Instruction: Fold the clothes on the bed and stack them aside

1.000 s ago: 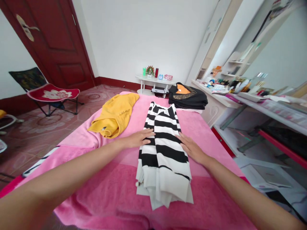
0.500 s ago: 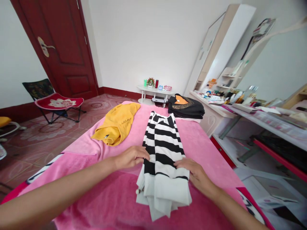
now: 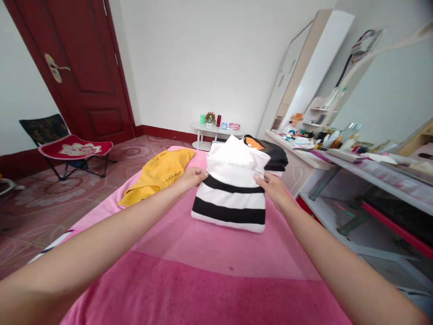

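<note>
A black-and-white striped shirt [image 3: 230, 198] lies doubled over on the pink bed cover, its white hem end turned up and away from me. My left hand [image 3: 195, 176] pinches its left edge. On the opposite edge, my right hand [image 3: 269, 183] grips the cloth between thumb and fingers. The shirt's neckline is hidden under the fold. To the left is a crumpled yellow garment [image 3: 162, 174]. Behind the shirt, partly covered by it, sits a stack of folded black clothes [image 3: 275, 153] with an orange patch on top.
The pink bed cover [image 3: 209, 271] spreads beneath everything. A small white table [image 3: 203, 131] with cans and a plant stands by the wall. On the right is a dressing table [image 3: 304, 155] crowded with bottles. A red folding chair [image 3: 76, 146] stands left, near the door [image 3: 81, 67].
Both hands have moved away from me, carrying the shirt's white lower end up and over its upper part. The shirt is now shorter, folded across its length.
</note>
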`<control>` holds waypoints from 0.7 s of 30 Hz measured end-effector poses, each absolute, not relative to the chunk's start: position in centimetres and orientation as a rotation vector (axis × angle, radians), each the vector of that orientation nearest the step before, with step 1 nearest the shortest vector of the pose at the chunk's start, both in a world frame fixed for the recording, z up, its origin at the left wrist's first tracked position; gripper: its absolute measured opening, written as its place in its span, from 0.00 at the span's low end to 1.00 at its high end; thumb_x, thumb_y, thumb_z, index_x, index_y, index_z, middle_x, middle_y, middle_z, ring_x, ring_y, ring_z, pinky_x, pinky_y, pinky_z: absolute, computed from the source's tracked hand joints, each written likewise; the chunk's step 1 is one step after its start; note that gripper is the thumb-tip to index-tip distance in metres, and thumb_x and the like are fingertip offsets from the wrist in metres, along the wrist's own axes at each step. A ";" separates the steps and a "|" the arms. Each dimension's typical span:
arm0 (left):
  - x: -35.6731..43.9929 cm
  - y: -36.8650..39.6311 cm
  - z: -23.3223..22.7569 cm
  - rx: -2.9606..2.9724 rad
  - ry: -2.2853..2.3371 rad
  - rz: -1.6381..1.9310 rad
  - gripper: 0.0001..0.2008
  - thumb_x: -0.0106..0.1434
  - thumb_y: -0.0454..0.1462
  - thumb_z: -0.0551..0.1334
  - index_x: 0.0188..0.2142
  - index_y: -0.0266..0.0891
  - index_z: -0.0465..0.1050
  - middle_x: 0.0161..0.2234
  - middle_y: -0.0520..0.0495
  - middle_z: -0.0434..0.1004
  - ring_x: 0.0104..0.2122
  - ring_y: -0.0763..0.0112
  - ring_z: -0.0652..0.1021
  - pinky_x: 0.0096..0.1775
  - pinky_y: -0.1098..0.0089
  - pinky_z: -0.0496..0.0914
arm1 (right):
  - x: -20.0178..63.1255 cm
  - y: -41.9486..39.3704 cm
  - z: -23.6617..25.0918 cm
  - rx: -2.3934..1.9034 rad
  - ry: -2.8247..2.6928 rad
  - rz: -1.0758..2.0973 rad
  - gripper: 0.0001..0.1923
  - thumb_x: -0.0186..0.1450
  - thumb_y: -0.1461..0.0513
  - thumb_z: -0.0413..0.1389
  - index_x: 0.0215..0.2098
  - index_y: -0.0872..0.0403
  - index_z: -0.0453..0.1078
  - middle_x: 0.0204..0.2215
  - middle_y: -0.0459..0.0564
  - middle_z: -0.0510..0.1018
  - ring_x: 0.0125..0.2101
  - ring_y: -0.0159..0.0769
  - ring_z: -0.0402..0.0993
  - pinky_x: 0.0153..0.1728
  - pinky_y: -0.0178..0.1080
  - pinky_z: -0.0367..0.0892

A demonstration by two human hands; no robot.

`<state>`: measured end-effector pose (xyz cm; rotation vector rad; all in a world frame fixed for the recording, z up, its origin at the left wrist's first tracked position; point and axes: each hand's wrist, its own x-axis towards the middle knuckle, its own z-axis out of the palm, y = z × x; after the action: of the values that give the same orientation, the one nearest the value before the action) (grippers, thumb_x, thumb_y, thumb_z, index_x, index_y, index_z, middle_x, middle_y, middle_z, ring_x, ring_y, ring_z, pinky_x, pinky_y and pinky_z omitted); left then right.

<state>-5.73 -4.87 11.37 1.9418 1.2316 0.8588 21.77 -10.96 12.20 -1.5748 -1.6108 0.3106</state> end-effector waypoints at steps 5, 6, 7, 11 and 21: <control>-1.0 0.0 9.9 2.275 1.355 0.797 0.26 0.62 0.44 0.56 0.58 0.34 0.62 0.60 0.36 0.60 0.60 0.55 0.61 0.59 0.58 0.55 | 21.8 -4.5 8.6 -1.964 -1.600 0.116 0.30 0.60 0.57 0.54 0.59 0.58 0.60 0.58 0.61 0.65 0.57 0.49 0.61 0.56 0.50 0.57; -0.1 0.1 9.1 2.386 1.319 0.732 0.26 0.64 0.44 0.54 0.59 0.36 0.61 0.62 0.37 0.57 0.62 0.54 0.58 0.60 0.55 0.53 | 21.0 -4.0 7.7 -1.933 -1.680 0.051 0.30 0.61 0.58 0.52 0.60 0.57 0.58 0.59 0.60 0.63 0.59 0.47 0.58 0.58 0.50 0.55; 0.8 0.1 8.2 2.472 1.287 0.655 0.25 0.65 0.45 0.52 0.59 0.38 0.61 0.63 0.38 0.56 0.62 0.53 0.57 0.60 0.53 0.52 | 20.2 -3.6 6.9 -1.911 -1.766 -0.001 0.29 0.62 0.58 0.50 0.61 0.56 0.58 0.61 0.58 0.61 0.61 0.45 0.55 0.59 0.49 0.53; 3.4 0.7 4.4 2.520 1.328 0.473 0.25 0.67 0.47 0.47 0.61 0.44 0.58 0.64 0.42 0.52 0.64 0.49 0.52 0.61 0.47 0.46 | 17.5 -1.8 4.0 -2.020 -1.922 0.048 0.25 0.68 0.58 0.40 0.62 0.51 0.56 0.64 0.53 0.54 0.64 0.44 0.46 0.60 0.57 0.47; 3.7 8.5 0.9 2.294 1.631 0.472 0.31 0.66 0.53 0.42 0.64 0.42 0.49 0.66 0.39 0.44 0.64 0.52 0.51 0.60 0.51 0.50 | 20.9 4.4 1.3 -2.317 -1.531 0.154 0.39 0.65 0.44 0.38 0.65 0.60 0.49 0.67 0.61 0.43 0.64 0.56 0.39 0.57 0.62 0.49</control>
<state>3.73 8.50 0.88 2.2943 1.6313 0.4719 20.86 4.40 1.32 -2.3169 -1.5313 0.1541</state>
